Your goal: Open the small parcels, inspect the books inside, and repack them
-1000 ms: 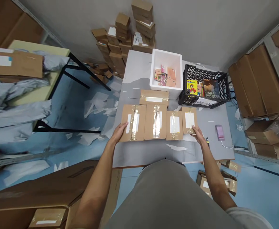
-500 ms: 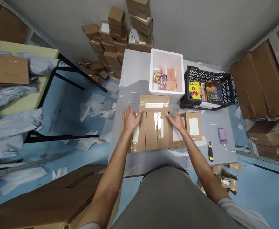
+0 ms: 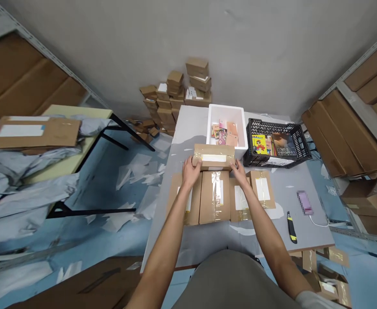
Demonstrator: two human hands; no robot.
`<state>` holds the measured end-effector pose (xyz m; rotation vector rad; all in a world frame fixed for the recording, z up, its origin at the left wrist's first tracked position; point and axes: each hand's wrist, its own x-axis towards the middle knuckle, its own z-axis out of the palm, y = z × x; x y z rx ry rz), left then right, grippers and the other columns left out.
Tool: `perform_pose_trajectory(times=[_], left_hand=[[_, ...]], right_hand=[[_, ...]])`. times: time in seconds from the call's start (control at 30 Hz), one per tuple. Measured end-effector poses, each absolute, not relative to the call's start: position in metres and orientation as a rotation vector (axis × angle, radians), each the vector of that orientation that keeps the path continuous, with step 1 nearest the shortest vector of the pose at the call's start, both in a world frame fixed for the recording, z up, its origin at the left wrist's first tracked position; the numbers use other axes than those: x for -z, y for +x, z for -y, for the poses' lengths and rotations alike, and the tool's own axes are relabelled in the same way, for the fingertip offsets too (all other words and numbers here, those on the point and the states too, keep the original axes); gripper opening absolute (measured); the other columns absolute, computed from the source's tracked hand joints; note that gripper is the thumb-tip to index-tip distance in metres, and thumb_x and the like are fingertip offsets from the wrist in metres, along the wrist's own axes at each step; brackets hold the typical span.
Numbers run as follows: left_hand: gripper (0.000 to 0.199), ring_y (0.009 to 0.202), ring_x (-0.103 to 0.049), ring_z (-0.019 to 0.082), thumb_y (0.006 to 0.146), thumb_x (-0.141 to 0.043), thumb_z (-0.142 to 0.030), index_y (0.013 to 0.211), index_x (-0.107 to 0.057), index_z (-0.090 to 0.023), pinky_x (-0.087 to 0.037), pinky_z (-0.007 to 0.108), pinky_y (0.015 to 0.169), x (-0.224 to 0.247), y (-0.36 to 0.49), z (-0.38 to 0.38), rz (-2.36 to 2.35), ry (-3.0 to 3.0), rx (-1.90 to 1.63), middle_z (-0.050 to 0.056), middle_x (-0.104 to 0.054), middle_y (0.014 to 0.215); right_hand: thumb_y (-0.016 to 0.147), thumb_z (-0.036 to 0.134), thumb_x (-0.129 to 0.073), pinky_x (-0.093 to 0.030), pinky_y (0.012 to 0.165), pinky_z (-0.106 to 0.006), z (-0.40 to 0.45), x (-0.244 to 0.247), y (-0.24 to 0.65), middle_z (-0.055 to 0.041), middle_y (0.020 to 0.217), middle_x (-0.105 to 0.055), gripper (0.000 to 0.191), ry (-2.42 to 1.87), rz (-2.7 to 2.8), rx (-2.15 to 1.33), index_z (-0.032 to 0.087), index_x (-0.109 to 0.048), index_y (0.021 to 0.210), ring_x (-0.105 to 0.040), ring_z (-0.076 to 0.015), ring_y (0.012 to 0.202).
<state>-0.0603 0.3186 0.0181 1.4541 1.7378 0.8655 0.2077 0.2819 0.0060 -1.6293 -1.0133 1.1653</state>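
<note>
A long taped cardboard box with a white label is gripped at its two ends. My left hand closes on its left end, and my right hand closes on the right end. Just in front of it lie several more taped boxes side by side on the grey table: a left box, a middle box and a right box, partly under my right wrist. A smaller labelled box sits to the right of these.
Behind the boxes stand a white foam box with booklets and a black crate with books. A yellow-black box cutter and a purple phone on a cable lie at the right. Stacked cartons stand by the wall.
Both hands have moved to the ends of the long box and taken hold of it. It now looks raised or tilted at the back of the group. The camera view has tipped upward.
</note>
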Motion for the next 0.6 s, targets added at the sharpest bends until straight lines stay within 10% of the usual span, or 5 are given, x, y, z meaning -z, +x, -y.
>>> perform_pose_trajectory(times=[0.3, 0.6], left_hand=[[0.071, 0.151, -0.066, 0.034, 0.113, -0.065, -0.062, 0.17, -0.059, -0.021, -0.051, 0.047, 0.134, -0.136, -0.052, -0.207, -1.527, 1.547, -1.324, 0.017, -0.066, 0.156], [0.057, 0.114, -0.074, 0.028, 0.105, -0.069, -0.055, 0.154, -0.078, -0.029, -0.067, 0.039, 0.103, -0.14, -0.052, -0.012, -1.665, 1.413, -0.86, 0.008, -0.065, 0.113]], right_hand=[[0.105, 0.075, -0.072, -0.038, 0.144, -0.058, -0.175, -0.13, 0.251, -0.0131, 0.184, -0.052, 0.092, -1.336, 1.175, -0.908, 0.029, -0.047, 0.181, -0.043, -0.0337, 0.176], [0.102, 0.07, -0.08, -0.068, 0.115, -0.057, 0.032, -0.161, 0.301, -0.0162, 0.145, -0.083, 0.065, -1.629, 1.086, -0.987, 0.028, -0.079, 0.152, -0.079, -0.0391, 0.138]])
